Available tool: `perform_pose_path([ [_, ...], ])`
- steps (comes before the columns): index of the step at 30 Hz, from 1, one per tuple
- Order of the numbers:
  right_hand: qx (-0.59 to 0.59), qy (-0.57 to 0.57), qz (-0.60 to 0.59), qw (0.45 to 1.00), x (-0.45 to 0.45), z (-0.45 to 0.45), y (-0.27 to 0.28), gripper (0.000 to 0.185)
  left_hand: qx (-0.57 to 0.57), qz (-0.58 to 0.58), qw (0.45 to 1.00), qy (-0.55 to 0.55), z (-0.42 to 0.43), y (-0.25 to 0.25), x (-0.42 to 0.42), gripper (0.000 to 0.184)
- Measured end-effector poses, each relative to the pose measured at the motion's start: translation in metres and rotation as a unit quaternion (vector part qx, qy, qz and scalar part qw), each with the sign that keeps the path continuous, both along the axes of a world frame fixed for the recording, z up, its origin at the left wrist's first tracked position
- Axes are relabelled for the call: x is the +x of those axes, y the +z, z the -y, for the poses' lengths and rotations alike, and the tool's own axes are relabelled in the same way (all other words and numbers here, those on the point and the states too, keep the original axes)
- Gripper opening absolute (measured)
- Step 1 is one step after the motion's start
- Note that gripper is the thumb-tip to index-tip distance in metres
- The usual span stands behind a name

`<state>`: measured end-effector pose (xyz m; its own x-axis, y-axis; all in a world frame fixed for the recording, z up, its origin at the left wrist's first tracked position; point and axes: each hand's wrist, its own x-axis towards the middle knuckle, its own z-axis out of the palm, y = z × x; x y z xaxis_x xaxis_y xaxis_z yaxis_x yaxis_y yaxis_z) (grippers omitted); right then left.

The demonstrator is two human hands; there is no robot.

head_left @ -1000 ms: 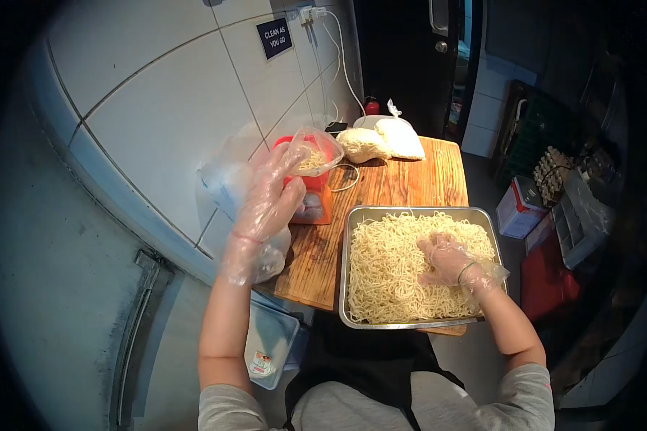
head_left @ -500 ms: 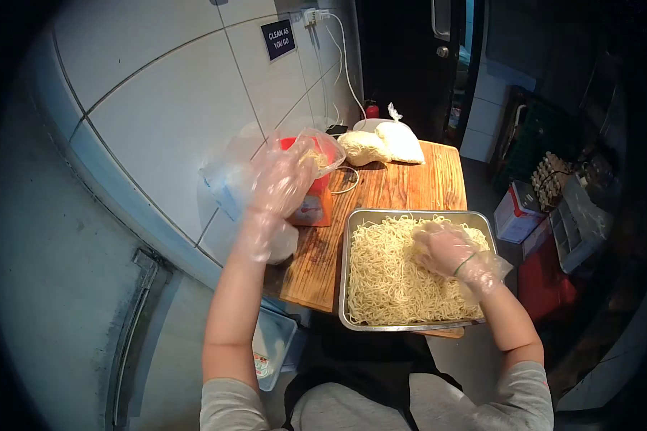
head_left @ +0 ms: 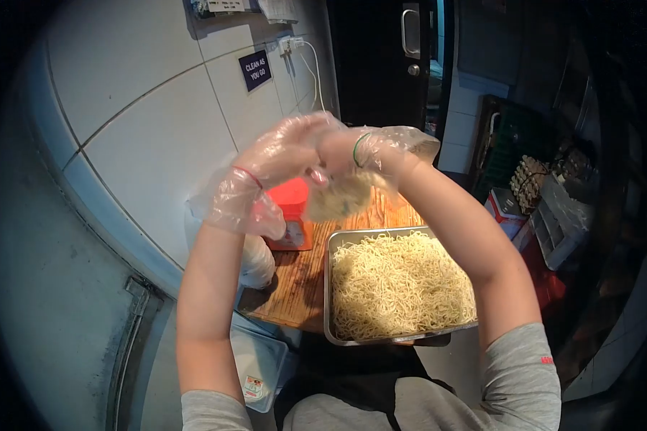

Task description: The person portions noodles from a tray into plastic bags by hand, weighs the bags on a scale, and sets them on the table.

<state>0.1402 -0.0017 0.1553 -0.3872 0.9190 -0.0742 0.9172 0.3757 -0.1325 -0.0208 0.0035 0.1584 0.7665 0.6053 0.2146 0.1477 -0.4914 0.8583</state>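
Observation:
In the head view, my left hand [head_left: 287, 146] and my right hand [head_left: 341, 149] meet above the table, both in clear plastic gloves held by bands at the wrists. Their fingers are closed together at the top of a clear plastic bag of noodles [head_left: 340, 198], which hangs below them and looks blurred. An orange-red kitchen scale [head_left: 290, 215] stands just behind and below my left wrist. A metal tray [head_left: 329, 302] full of loose yellow noodles [head_left: 402, 287] lies on the table, beneath my right forearm. The exact finger grip is partly hidden by the gloves.
The wooden table [head_left: 284, 298] stands against a tiled wall. A white plastic-wrapped bundle [head_left: 257, 262] sits at its left edge. Below is a clear-lidded container [head_left: 255, 366]. Egg trays [head_left: 528, 183] and a grey divided tray [head_left: 561, 223] are at the right.
My right hand has left the noodles in the tray and risen to join my left hand at the bag. The bag has moved right, away from above the scale. The view has shifted.

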Motion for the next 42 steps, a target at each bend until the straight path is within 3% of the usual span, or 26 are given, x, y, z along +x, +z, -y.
perform_pose_path([
  [1,-0.003,0.084,0.119,0.989,0.0,-0.013,-0.018,0.026,-0.054,-0.002,0.998,-0.042,0.005,-0.007,0.0,0.056],
  [3,0.049,0.093,0.064,0.992,0.016,0.018,-0.056,0.029,-0.098,-0.057,0.993,-0.035,0.011,-0.036,0.012,0.057],
  [6,0.0,0.1,0.074,0.992,0.024,0.024,-0.132,0.034,-0.092,-0.126,0.987,-0.037,0.007,-0.106,0.028,0.061],
  [8,-0.055,0.101,0.114,0.987,0.024,0.03,-0.143,0.032,-0.115,-0.101,0.987,-0.05,0.018,-0.124,0.03,0.056],
  [10,-0.072,0.089,0.128,0.985,0.024,0.055,-0.108,0.025,-0.188,-0.009,0.98,-0.072,0.035,-0.119,0.028,0.045],
  [11,-0.073,0.079,0.119,0.987,0.025,0.064,-0.094,0.021,-0.211,0.031,0.972,-0.097,0.034,-0.12,0.022,0.05],
  [13,-0.045,0.049,0.045,0.997,0.039,0.062,-0.074,0.014,-0.221,0.043,0.968,-0.111,0.032,-0.119,0.014,0.058],
  [15,0.087,0.094,-0.138,0.982,0.061,0.07,-0.051,0.014,-0.232,0.045,0.967,-0.101,0.032,-0.118,0.009,0.061],
  [16,0.088,0.067,-0.228,0.967,0.071,0.069,-0.043,0.014,-0.239,0.041,0.966,-0.085,0.033,-0.119,0.009,0.059],
  [19,0.025,0.093,-0.515,0.852,0.082,0.054,-0.068,0.011,-0.25,0.063,0.965,-0.051,0.037,-0.128,0.017,0.062],
  [20,0.012,0.075,-0.552,0.831,0.077,0.051,-0.085,0.014,-0.251,0.075,0.964,-0.043,0.037,-0.133,0.021,0.064],
  [22,-0.148,-0.002,-0.759,0.634,0.067,0.049,-0.111,0.02,-0.237,0.053,0.969,-0.049,0.029,-0.152,0.03,0.068],
  [28,-0.095,0.031,-0.846,0.523,0.126,0.059,-0.061,0.024,-0.237,0.07,0.968,-0.034,0.02,-0.156,0.015,0.063],
  [30,-0.001,0.02,-0.854,0.521,0.142,0.079,-0.04,0.026,-0.249,0.085,0.965,-0.017,0.016,-0.153,0.005,0.064],
  [32,0.012,0.059,-0.862,0.503,0.17,0.082,-0.046,0.027,-0.28,0.104,0.954,0.015,0.016,-0.148,-0.005,0.064],
  [34,0.063,-0.039,-0.804,0.59,0.166,0.089,-0.065,0.022,-0.275,0.107,0.955,0.016,0.013,-0.142,-0.008,0.062],
  [35,0.063,-0.129,-0.731,0.667,0.16,0.092,-0.077,0.016,-0.268,0.115,0.957,0.009,0.015,-0.134,-0.006,0.062],
  [36,0.081,-0.211,-0.621,0.75,0.157,0.095,-0.098,0.013,-0.26,0.123,0.958,0.002,0.019,-0.122,-0.003,0.062],
  [37,0.153,-0.175,-0.477,0.848,0.21,0.054,-0.18,0.014,-0.232,0.099,0.968,0.009,0.023,-0.105,-0.002,0.063],
  [38,0.155,-0.222,-0.281,0.921,0.216,0.06,-0.223,0.016,-0.216,0.1,0.971,0.011,0.02,-0.097,-0.002,0.063],
  [40,0.054,-0.181,-0.029,0.982,0.182,0.095,-0.233,0.013,-0.181,0.103,0.978,0.015,0.013,-0.08,-0.002,0.062],
  [42,0.05,-0.201,-0.053,0.977,0.174,0.108,-0.264,0.016,-0.148,0.127,0.981,-0.001,0.007,-0.053,-0.007,0.061],
])
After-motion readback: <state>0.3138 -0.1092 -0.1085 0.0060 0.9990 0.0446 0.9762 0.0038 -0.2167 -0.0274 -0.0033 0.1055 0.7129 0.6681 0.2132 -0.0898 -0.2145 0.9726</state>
